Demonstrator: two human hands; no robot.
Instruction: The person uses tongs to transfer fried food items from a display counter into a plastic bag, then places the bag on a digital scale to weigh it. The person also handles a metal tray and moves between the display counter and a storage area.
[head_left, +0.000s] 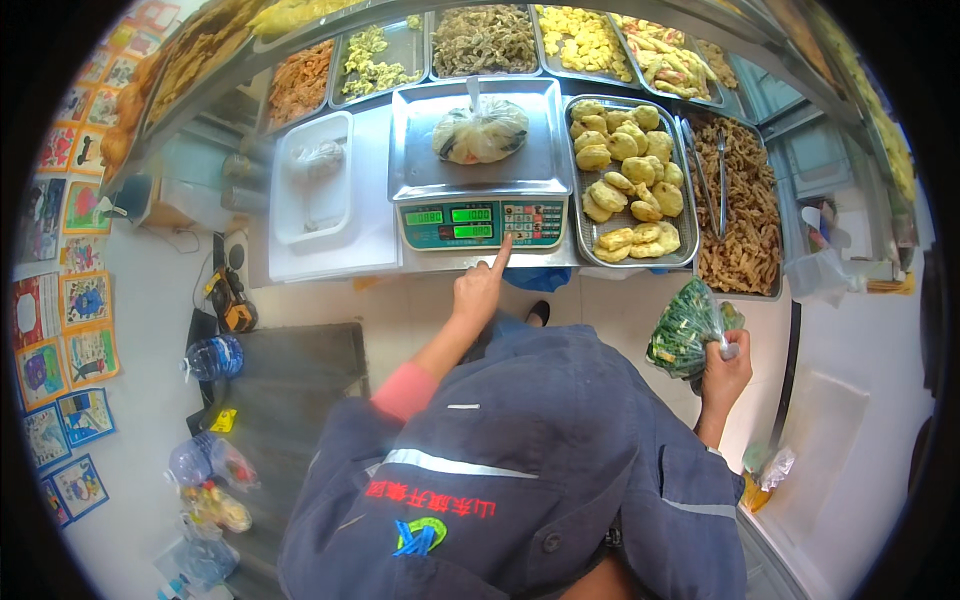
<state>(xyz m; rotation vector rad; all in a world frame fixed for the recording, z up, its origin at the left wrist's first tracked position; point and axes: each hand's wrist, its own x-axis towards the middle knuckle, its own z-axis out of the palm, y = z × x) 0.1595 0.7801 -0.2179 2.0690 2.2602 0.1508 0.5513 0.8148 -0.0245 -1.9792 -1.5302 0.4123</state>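
My left hand (480, 289) points its index finger at the keypad of a digital price scale (457, 244). The fingertip is on or just above the lower keys; the other fingers are curled and hold nothing. On the scale's steel pan (412, 161) sits a knotted clear plastic bag (480, 131) with pale and dark food in it. My right hand (727, 367) grips the gathered neck of a clear plastic bag of chopped green vegetables (682, 330), held off the counter's front edge at the right.
Right of the scale are trays of battered fried rounds (630, 161) and brown fried strips (739, 195) with metal tongs (721, 184). Left stands a white plastic tub (313, 180) holding a small bag. More food trays (486, 41) line the back. Water bottles (214, 358) stand at left.
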